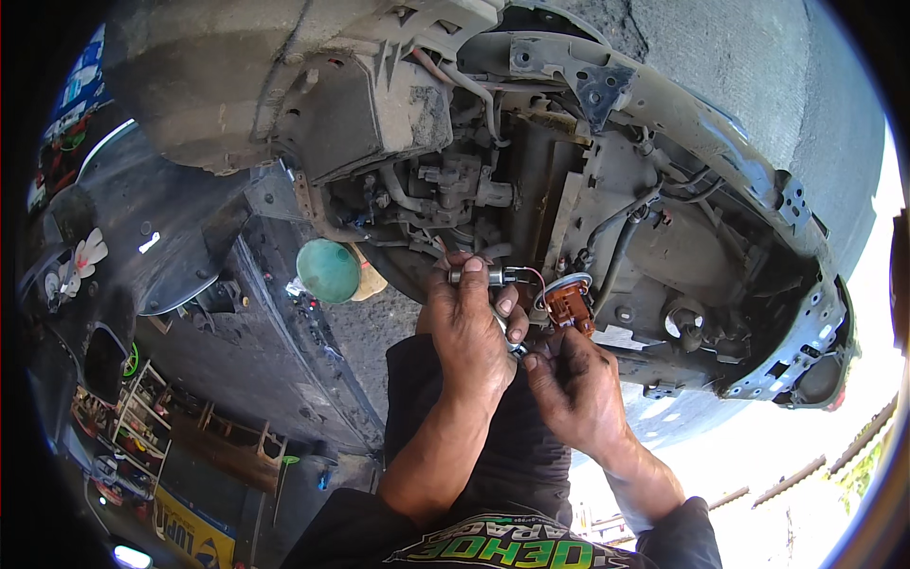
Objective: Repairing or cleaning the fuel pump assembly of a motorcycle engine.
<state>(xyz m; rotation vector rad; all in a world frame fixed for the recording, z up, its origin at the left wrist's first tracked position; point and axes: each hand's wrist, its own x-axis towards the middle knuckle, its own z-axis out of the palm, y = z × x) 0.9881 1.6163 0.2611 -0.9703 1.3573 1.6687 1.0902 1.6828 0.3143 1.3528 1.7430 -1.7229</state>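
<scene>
My left hand is closed around a small silver metal cylinder, its thumb lying along the top. From the cylinder's right end a thin red wire loops over to an orange-brown plastic part with a grey ring on top. That part rests at the fingertips of my right hand, which is closed and partly hides its lower side. Between my two hands a second, short shiny metal piece shows near the right thumb; its kind is unclear. Both hands are dark with grime and close together, in front of an exposed vehicle body.
The dusty vehicle has hoses and a metal beam curving along its far and right side. Left of my hands are a green round container and broom bristles. A dark panel and a shelf rack stand farther left.
</scene>
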